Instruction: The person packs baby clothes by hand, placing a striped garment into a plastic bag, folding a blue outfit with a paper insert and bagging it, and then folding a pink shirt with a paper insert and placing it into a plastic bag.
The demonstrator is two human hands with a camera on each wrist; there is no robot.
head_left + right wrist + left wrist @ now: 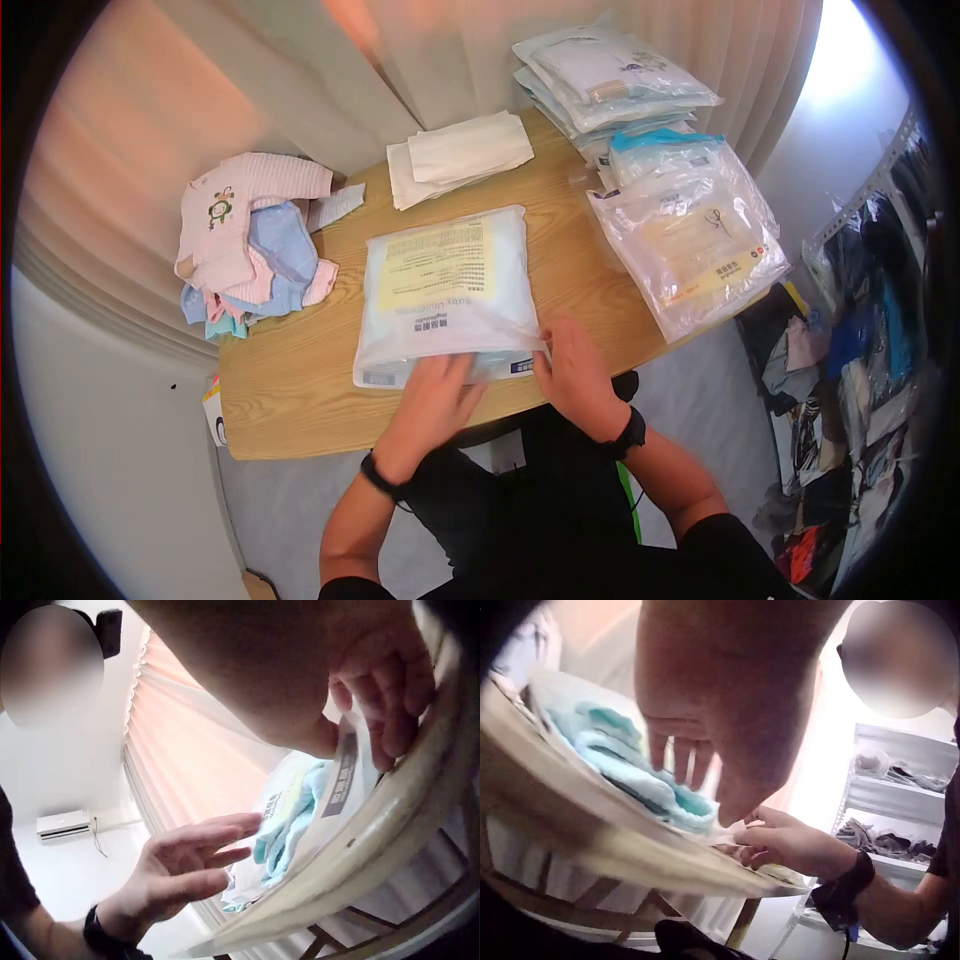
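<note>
A frosted plastic garment bag (pixel 450 325) lies on the wooden table with its mouth toward me. Inside it sits a folded pale-teal fleecy garment (pixel 641 776), its edge showing at the opening. My left hand (pixel 435 400) is at the middle of the mouth, fingers fairly straight, fingertips right by the garment; in the right wrist view that left hand (pixel 184 862) holds nothing. My right hand (pixel 578 375) pinches the bag's near right corner between thumb and fingers, beside a dark printed label (pixel 341 776) on the bag's lip.
Pink and blue baby clothes (pixel 250 235) are heaped at the table's left. White paper sheets (pixel 460 155) lie at the back. Filled garment bags (pixel 615 80) are stacked at the back right, with more bags (pixel 700 235) in front. A clothes-filled rack (pixel 870 330) stands to the right.
</note>
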